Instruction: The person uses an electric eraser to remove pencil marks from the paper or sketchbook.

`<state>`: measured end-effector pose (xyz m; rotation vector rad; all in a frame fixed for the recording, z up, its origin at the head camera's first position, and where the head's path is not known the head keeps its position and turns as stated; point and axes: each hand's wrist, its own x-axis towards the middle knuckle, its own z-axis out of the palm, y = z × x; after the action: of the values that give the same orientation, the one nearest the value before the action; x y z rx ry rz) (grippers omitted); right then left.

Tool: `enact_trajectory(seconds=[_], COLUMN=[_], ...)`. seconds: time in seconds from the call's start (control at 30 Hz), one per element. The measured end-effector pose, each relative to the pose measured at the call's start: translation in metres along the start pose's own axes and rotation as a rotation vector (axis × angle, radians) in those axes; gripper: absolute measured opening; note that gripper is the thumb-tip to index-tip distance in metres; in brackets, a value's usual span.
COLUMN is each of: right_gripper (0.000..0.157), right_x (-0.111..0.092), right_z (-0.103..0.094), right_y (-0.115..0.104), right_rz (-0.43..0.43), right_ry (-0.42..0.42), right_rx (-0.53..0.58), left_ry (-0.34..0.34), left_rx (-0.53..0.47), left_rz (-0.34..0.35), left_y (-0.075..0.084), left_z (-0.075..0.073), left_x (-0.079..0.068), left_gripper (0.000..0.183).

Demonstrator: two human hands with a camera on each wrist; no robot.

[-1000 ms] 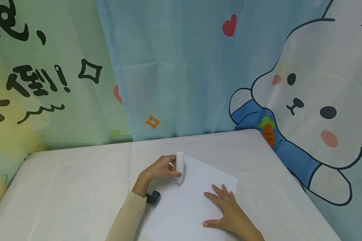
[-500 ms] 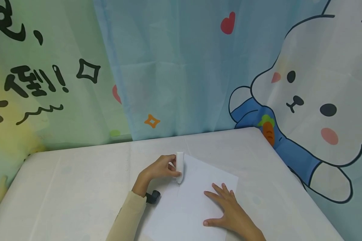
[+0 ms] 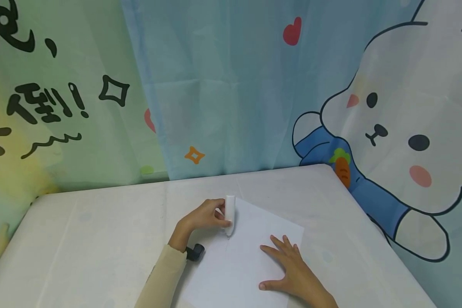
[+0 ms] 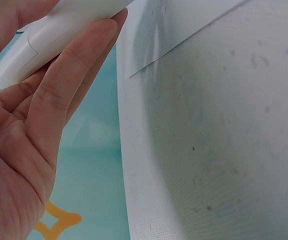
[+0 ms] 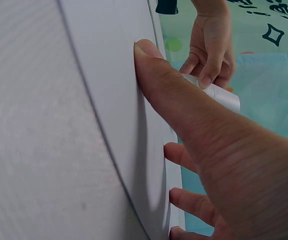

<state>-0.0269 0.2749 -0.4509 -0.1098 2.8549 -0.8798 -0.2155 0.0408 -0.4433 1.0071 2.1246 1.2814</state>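
In the head view my left hand (image 3: 205, 214) grips a white stubby pen-like tube (image 3: 230, 209) between thumb and fingers. The tube stands nearly upright, its narrow tip down at the sheet of white paper (image 3: 246, 261). Up close in the left wrist view, a thin seam crosses the smooth body of the tube (image 4: 34, 47); its tip is out of frame there. My right hand (image 3: 292, 269) rests on the right part of the paper, fingers spread and holding nothing. The right wrist view has its thumb (image 5: 156, 75) and fingertips touching the sheet.
A white-covered table (image 3: 100, 239) lies under the paper, which is turned at an angle. Behind it hangs a printed curtain (image 3: 231, 94) with a rabbit figure on the right. A black camera (image 3: 195, 252) sits at my left wrist.
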Motion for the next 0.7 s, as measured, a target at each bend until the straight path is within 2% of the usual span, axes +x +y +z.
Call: enact_trajectory(seconds=[0.7], right_gripper=[0.09], right_x=[-0.0005], right_z=[0.0005], right_y=[-0.0007], right_rz=[-0.002], right_ry=[0.007], right_rx=[0.002], left_ry=[-0.008], left_rx=[-0.011], left_rz=[0.005], left_y=[-0.0007], left_z=[0.0002], left_x=[-0.0007], left_gripper=[0.029])
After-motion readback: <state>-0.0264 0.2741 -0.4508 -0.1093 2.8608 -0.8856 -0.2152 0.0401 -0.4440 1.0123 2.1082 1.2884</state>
